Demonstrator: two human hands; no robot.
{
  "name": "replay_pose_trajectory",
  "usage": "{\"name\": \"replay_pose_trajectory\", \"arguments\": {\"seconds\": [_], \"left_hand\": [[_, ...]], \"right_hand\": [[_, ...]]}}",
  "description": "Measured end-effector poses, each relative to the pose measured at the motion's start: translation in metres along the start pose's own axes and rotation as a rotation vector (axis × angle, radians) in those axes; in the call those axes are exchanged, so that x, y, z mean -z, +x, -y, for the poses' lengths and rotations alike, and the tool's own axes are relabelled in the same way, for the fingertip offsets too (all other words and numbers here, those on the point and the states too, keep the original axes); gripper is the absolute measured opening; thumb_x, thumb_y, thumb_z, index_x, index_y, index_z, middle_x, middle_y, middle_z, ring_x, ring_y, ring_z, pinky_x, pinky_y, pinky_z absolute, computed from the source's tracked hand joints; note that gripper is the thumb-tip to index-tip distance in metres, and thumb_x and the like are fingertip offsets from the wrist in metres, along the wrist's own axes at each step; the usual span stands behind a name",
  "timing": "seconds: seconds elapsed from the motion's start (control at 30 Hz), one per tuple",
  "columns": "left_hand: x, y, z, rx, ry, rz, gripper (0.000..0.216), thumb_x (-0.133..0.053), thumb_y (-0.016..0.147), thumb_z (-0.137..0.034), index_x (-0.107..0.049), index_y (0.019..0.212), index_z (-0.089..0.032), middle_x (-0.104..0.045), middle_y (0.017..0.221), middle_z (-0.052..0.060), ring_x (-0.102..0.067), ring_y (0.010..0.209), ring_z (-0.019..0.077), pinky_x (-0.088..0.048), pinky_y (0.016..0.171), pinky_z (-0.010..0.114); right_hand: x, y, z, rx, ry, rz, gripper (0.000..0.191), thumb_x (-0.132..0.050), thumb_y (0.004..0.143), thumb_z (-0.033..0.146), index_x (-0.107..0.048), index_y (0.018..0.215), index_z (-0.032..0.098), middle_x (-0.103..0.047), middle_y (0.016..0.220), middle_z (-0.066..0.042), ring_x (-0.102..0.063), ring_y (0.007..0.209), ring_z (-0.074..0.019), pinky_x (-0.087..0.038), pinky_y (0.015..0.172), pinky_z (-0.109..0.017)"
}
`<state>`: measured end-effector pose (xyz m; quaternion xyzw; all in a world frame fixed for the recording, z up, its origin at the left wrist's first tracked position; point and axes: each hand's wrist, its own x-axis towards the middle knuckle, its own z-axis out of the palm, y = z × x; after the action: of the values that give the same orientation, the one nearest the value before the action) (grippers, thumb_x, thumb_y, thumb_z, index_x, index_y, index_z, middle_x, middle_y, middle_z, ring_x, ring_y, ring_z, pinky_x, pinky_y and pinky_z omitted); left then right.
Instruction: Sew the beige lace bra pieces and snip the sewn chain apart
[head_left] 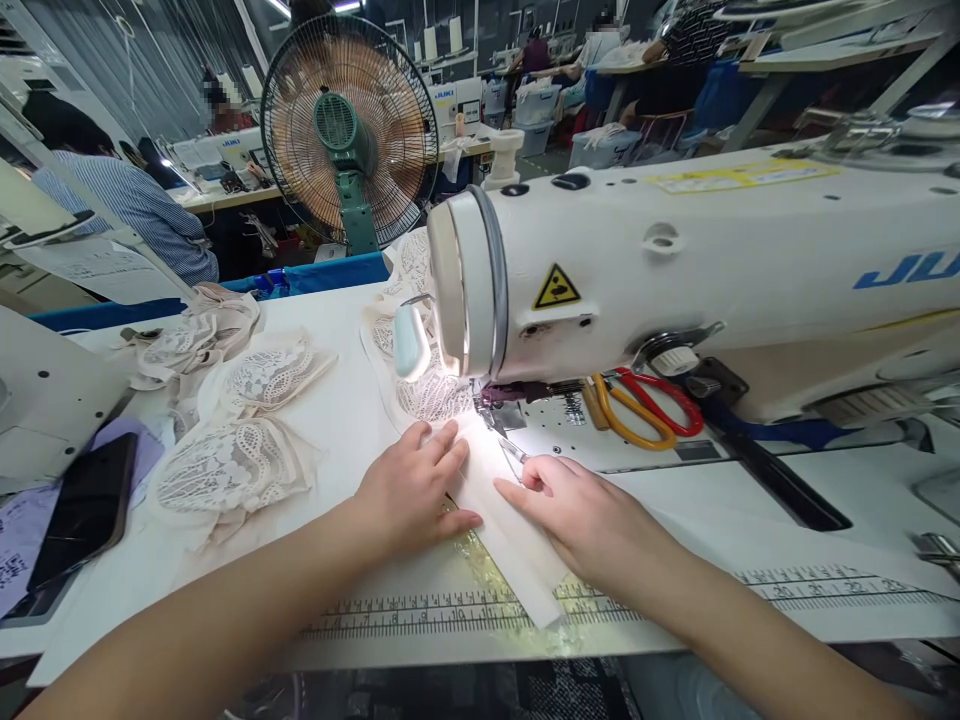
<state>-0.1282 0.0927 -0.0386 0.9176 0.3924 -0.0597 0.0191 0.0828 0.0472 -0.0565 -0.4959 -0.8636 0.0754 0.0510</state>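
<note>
A cream fabric strip [517, 560] lies on the white table and runs up under the presser foot [491, 408] of a white sewing machine [712, 250]. My left hand [412, 485] presses flat on the strip's left side, fingers spread toward the needle. My right hand [581, 515] rests on the strip's right side, and a small metal tool [513, 452] pokes out from its fingertips toward the foot. Sewn lace fabric [424, 385] trails off behind the machine head.
Lace cup pieces [240, 440] are piled at the left, beside a dark phone [82, 510]. Red and yellow scissors [645, 405] lie on the machine bed. A standing fan [349, 130] and other workers sit behind. A printed ruler [450, 610] runs along the table's front.
</note>
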Motion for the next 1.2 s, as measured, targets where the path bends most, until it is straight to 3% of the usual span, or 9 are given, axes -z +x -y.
{"name": "replay_pose_trajectory", "arguments": {"seconds": [0.23,0.5,0.73,0.83,0.93,1.07,1.2], "left_hand": [[-0.001,0.003,0.003,0.004,-0.001,0.005,0.077,-0.042,0.079,-0.066,-0.043,0.131,-0.009,-0.039,0.141,0.014,-0.035,0.122,0.035,-0.037,0.097,0.044],[-0.001,0.014,0.017,0.048,-0.03,0.033,0.078,-0.038,0.079,-0.067,-0.037,0.136,-0.013,-0.032,0.145,0.01,-0.031,0.125,0.0359,-0.036,0.099,0.043],[0.002,0.02,0.033,-0.009,-0.005,0.008,0.073,-0.045,0.078,-0.064,-0.041,0.132,-0.016,-0.038,0.142,0.012,-0.037,0.121,0.0358,-0.038,0.096,0.045],[0.008,0.014,0.022,-0.12,-0.013,-0.129,0.045,-0.047,0.085,-0.043,-0.053,0.121,-0.016,-0.046,0.135,0.014,-0.044,0.117,0.0322,-0.037,0.097,0.05],[0.011,0.006,-0.003,-0.342,-0.089,-0.233,0.032,-0.033,0.09,-0.019,-0.061,0.106,-0.016,-0.058,0.12,0.011,-0.053,0.106,0.0228,-0.043,0.092,0.041],[0.003,0.002,-0.029,-0.486,-0.107,-0.151,0.03,-0.039,0.09,-0.029,-0.062,0.099,-0.012,-0.063,0.101,0.011,-0.058,0.08,0.0192,-0.049,0.068,0.033],[-0.009,0.003,-0.029,-0.482,-0.019,-0.147,0.032,-0.048,0.087,-0.038,-0.061,0.101,-0.014,-0.062,0.099,0.009,-0.055,0.077,0.02,-0.045,0.063,0.034]], "right_hand": [[-0.003,0.0,-0.002,0.008,0.009,-0.027,0.045,-0.046,0.075,0.004,-0.057,0.112,0.026,-0.052,0.087,-0.005,-0.047,0.073,-0.016,-0.029,0.056,-0.023],[0.0,0.0,-0.002,-0.007,0.015,0.045,0.059,-0.045,0.067,-0.004,-0.054,0.117,0.026,-0.053,0.091,-0.005,-0.048,0.076,-0.0173,-0.031,0.059,-0.024],[0.009,-0.007,-0.004,0.005,0.069,0.022,0.054,-0.045,0.07,-0.003,-0.056,0.116,0.024,-0.056,0.096,-0.007,-0.051,0.079,-0.018,-0.037,0.061,-0.025],[0.014,-0.015,-0.008,0.056,0.12,0.028,0.044,-0.045,0.073,-0.002,-0.061,0.106,0.023,-0.057,0.095,-0.007,-0.052,0.082,-0.0185,-0.04,0.063,-0.025],[0.011,-0.024,-0.012,0.11,0.136,0.03,0.042,-0.044,0.072,-0.003,-0.062,0.1,0.023,-0.056,0.091,-0.006,-0.05,0.082,-0.0193,-0.042,0.065,-0.027],[0.0,-0.03,-0.014,0.144,0.13,0.009,0.051,-0.042,0.065,-0.005,-0.058,0.105,0.023,-0.054,0.096,-0.007,-0.048,0.087,-0.021,-0.043,0.068,-0.03],[-0.003,-0.029,-0.011,0.134,0.114,0.019,0.048,-0.042,0.066,-0.005,-0.058,0.102,0.021,-0.053,0.093,-0.007,-0.047,0.085,-0.0206,-0.041,0.068,-0.03]]}}
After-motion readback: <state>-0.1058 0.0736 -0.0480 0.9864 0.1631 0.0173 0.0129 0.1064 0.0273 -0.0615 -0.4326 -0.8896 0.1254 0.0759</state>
